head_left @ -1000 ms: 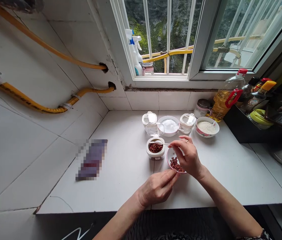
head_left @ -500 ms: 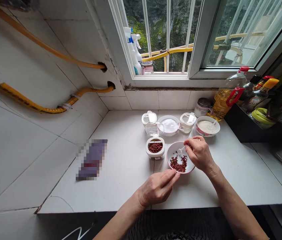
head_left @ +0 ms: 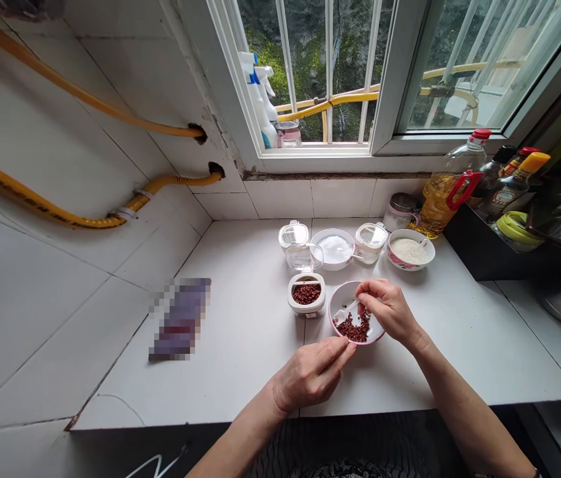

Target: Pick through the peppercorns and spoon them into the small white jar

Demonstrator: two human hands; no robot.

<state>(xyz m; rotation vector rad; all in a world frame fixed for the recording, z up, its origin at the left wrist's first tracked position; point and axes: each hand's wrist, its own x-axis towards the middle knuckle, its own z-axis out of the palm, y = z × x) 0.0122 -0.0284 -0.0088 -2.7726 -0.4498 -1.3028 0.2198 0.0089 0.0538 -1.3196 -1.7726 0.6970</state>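
Observation:
A white bowl with a pink rim [head_left: 376,337] stands on the counter, with reddish-brown peppercorns [head_left: 354,328] in its near part. My left hand [head_left: 310,373] pinches the bowl's near rim between thumb and fingers. In my right hand [head_left: 388,309] is a small white spoon [head_left: 347,309], gripped by its handle, its tip low in the bowl at the left of the peppercorns. Just left of the bowl sits an open seasoning jar [head_left: 307,307] filled with the same peppercorns, its clear lid tipped back.
Behind stand a bowl of white grains [head_left: 332,247], two clear-lidded jars [head_left: 370,243] and a flowered bowl of pale grains [head_left: 410,252]. An oil bottle [head_left: 442,192] and a black box of bottles [head_left: 479,255] are at the right. A blurred purple packet [head_left: 180,322] lies left.
My right hand has moved slightly left, bringing the spoon down to the left side of the peppercorns. My left hand stays on the bowl's rim. The view has shifted a little.

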